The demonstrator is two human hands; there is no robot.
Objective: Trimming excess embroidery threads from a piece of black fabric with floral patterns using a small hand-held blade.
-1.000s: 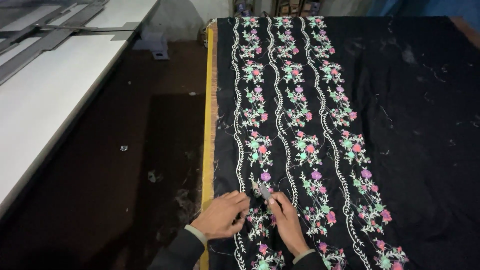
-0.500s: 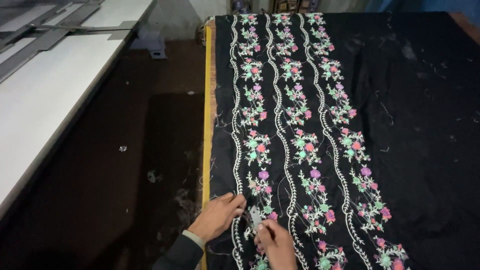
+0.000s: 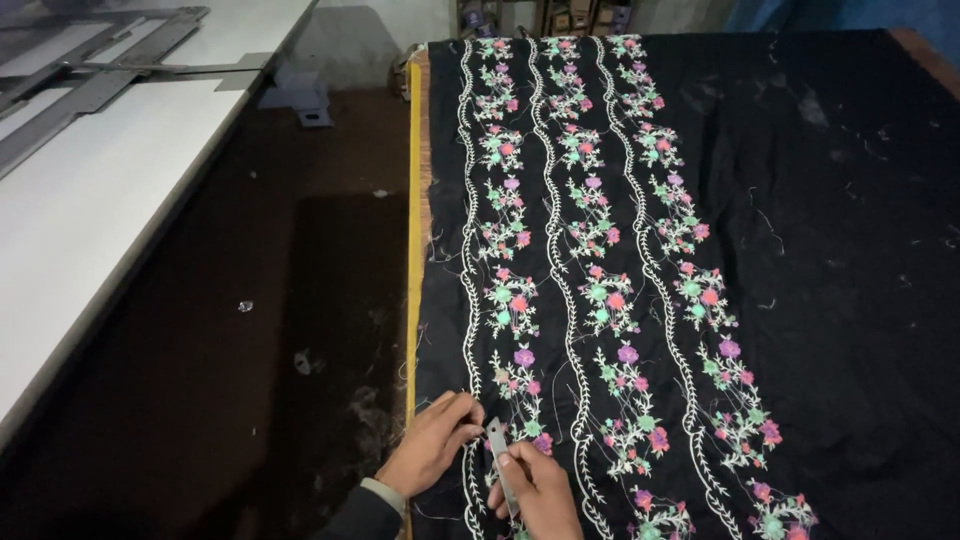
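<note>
A long black fabric with embroidered floral bands in pink, green and purple lies flat on a table with a yellow edge. My left hand pinches the fabric near the white scalloped border at the near left. My right hand holds a small metal thread snipper, its tip pointing up toward a flower motif just beside my left fingers. Loose thread ends stick out of the embroidery around both hands.
A dark floor aisle with thread scraps runs left of the table. A white work table with grey metal frame parts stands at the far left. Shelving shows at the far end.
Both hands have shifted slightly left along the fabric's near edge. The metal snipper in my right hand is now plainly in view, pointing upward.
</note>
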